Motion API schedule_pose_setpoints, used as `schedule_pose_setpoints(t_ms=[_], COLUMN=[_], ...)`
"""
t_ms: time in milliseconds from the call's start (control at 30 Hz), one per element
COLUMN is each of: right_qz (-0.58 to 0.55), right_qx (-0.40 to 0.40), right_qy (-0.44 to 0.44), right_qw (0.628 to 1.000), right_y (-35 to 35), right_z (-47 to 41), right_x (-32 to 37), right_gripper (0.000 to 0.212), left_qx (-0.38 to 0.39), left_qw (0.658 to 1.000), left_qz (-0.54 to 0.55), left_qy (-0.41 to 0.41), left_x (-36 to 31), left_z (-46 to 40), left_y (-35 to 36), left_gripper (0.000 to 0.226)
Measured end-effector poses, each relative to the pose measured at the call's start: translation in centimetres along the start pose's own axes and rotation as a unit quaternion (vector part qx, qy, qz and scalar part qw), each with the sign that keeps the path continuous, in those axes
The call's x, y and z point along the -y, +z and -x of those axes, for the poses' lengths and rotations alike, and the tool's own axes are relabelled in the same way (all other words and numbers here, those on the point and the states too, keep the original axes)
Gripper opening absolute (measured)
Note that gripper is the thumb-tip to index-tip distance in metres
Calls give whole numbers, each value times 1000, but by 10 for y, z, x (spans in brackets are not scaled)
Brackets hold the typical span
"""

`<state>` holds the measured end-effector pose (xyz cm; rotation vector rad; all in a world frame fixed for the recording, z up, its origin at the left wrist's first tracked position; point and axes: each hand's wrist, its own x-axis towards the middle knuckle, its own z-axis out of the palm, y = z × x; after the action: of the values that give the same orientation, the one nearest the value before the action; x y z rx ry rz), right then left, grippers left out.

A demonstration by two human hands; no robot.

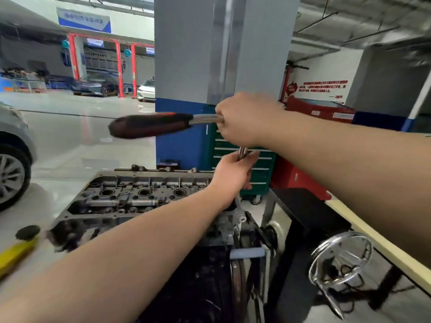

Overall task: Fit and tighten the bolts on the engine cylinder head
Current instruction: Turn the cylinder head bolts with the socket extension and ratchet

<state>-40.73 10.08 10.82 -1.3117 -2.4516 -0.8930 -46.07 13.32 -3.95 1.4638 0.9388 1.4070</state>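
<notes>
Above the cylinder head (130,197) right end, my right hand (245,120) grips the ratchet wrench (151,125) at its head; left hand (231,176) clamps the extension bar (242,152) below. Tightening step, I reckon. Next: seat socket squarely, then swing the handle.

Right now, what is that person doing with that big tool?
A person is working on an engine cylinder head. The right hand grips the head end of a ratchet wrench, its black handle sticking out to the left. The left hand steadies the metal extension bar beneath it, over the engine's far end.
</notes>
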Motion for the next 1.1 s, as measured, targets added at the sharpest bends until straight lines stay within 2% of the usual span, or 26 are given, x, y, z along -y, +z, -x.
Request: schedule_pose_setpoints(t_ms=[100,200,233,300,400,533,633,833,933,1000,1100], right_qz=[76,98,96,70,-11,-119,-159,-158,-152,-188,-254], right_qx=[69,88,74,33,-21,-72,-70,-27,-19,-18,-14], right_qy=[74,73,66,56,-15,-138,-198,-205,-235,-247,-230], right_qw=[992,989,990,995,1000,981,965,965,960,950,939], right_y=[-4,1,4,9,14,14,9,2,-1,-1,1], right_z=[-20,-36,-38,-34,-20,4,11,18,26,31,34], right_x=[7,19,21,19,2,-17,-22,-29,-36,-39,-43], right_gripper=[18,10,13,36,59,58,53,53,70,81,84], left_qx=[-2,-23,-28,-7,39,116,144,163,176,179,185], left_qw=[1000,999,999,999,998,992,989,986,984,984,982], left_qz=[-25,-29,-32,-15,18,35,33,21,5,15,37], left_qy=[-13,-25,-30,-40,-45,-34,-30,-17,-3,-3,-8], left_x=[-2,-4,-2,-3,-4,-2,-2,-4,-6,-4,5], left_z=[-3,-2,-3,-2,-4,-7,-8,-3,-1,1,8], left_y=[1,-7,-9,-11,-13,-20,-25,-28,-31,-35,-42], left_gripper=[44,40,37,35,42,43,46,45,40,34,25])
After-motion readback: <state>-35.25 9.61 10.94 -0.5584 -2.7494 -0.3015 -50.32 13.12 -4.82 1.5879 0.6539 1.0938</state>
